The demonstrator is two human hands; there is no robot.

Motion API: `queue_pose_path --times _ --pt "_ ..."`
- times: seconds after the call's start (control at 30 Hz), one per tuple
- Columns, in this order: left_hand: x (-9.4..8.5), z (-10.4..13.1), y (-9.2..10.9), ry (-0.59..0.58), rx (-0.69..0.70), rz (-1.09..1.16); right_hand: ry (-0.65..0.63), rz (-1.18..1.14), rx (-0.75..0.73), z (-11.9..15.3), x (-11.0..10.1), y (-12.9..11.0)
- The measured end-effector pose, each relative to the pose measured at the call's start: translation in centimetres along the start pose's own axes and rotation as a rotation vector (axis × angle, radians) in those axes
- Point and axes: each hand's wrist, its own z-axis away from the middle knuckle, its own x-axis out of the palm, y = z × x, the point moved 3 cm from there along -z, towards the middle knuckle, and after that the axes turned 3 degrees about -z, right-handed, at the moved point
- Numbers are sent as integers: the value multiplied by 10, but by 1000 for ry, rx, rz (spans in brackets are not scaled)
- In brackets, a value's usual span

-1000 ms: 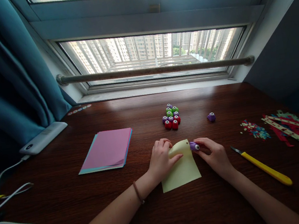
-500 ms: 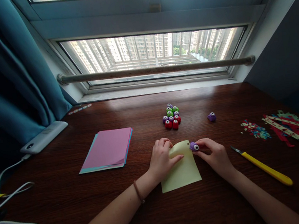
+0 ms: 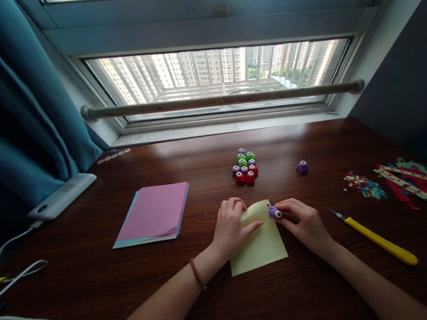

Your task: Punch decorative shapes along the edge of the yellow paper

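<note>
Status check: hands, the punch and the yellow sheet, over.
Left hand flat on yellow sheet. Right hand grips purple punch at the sheet's top right edge. Yellow knife lies right of it, apart.

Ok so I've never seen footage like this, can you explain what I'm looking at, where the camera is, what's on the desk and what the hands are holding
There is no machine here: these are a person's two bare hands, filmed by a camera worn on their head, looking forward and down at a dark wooden desk by a window.

The left hand presses down a pale yellow sheet of paper. The right hand holds a small purple paper punch in its fingers at the sheet's top right edge.

Farther back sits a cluster of red, green and purple punches, with one more purple punch alone to the right. On the left lies a stack of coloured paper; on the right, a yellow craft knife, punched paper strips and paper bits.
</note>
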Motion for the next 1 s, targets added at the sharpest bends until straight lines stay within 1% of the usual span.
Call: queue_pose_path --times 0.13,0.37,0.77,1.0 --pt "0 0 0 -6 5 -9 -12 0 -14 1 1 0" --pt "0 0 3 -20 14 -48 -33 68 -33 2 2 0" --pt "-4 2 10 -28 -1 -171 -49 114 -42 2 4 4" --pt "-4 3 12 -70 60 -236 -36 148 -49 4 5 7"
